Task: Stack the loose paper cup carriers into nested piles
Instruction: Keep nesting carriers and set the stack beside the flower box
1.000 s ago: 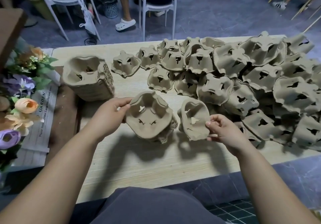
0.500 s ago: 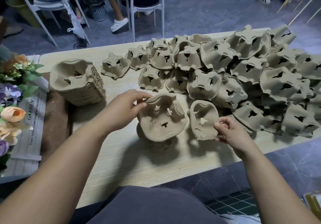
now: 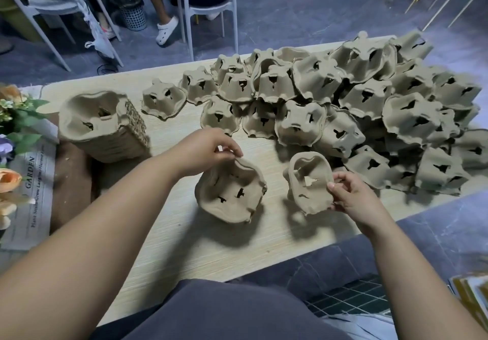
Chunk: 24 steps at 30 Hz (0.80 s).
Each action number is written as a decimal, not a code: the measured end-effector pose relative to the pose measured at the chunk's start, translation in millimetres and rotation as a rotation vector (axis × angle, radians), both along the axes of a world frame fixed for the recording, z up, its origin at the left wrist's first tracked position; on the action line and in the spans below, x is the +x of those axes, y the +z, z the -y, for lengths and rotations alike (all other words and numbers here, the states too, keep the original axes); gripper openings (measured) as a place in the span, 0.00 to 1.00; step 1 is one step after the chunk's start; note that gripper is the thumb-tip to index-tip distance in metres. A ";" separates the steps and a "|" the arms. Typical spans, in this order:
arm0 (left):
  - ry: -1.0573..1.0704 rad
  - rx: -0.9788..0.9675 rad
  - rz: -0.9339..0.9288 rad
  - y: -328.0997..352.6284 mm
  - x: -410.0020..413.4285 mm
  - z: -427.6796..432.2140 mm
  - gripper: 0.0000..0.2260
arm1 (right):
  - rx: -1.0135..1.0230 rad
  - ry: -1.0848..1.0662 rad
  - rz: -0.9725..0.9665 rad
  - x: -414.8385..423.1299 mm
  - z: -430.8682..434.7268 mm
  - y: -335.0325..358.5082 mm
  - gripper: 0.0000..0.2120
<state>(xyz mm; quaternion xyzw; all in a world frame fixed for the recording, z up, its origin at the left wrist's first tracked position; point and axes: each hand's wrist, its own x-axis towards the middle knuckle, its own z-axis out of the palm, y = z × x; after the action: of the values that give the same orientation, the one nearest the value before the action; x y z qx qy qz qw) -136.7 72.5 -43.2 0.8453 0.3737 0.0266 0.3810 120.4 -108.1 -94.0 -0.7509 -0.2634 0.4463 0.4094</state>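
1. Where your left grip (image 3: 203,152) meets the small nested pile (image 3: 232,194), note that its thumb and fingertips are curled and pinch the far rim of the top carrier.
2. Locate the small nested pile on the desk (image 3: 184,247), directly in front of you. It stands open side up and tilts slightly toward you.
3. Check your right grip (image 3: 351,197). It holds a single carrier (image 3: 309,184) by the right rim, with the thumb on the inner face and the fingers curled behind.
4. Observe that the single carrier is tipped on edge, its open side facing you and the small nested pile. The two are near each other but apart. You cannot tell whether its lower edge touches the desk.
5. Find the tall nested pile (image 3: 103,125) at the left end of the desk. It stands open side up, well apart from both grips.
6. Find the loose heap (image 3: 369,107) across the right and far parts of the desk. Most of its carriers lie open side down and overlap one another. The nearest ones lie just beside the single carrier.
7. Note the flowers (image 3: 10,178) and a sign (image 3: 31,194) reading "GARDEN" to the left of the desk. White chairs (image 3: 208,9) and a mesh bin (image 3: 130,9) stand on the floor beyond it.
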 end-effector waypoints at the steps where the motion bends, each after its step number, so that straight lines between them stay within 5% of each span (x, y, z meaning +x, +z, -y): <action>1: 0.025 0.005 -0.001 -4.9 2.0 0.3 0.06 | -0.007 -0.002 0.005 -0.1 2.1 -0.9 0.05; 9: 0.323 -0.023 0.061 -33.1 -17.3 31.2 0.15 | -0.039 0.010 -0.001 -8.0 1.5 -7.6 0.06; 24: 0.686 -0.421 0.254 -51.8 -32.5 88.5 0.17 | 0.076 -0.007 0.031 -5.0 -18.9 11.5 0.08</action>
<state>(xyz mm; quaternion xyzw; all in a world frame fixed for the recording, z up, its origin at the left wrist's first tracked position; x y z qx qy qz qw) -169.2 -16.0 -95.1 0.5656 0.5808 0.1790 0.5575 115.4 -89.2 -82.6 -0.7426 -0.2836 0.4229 0.4351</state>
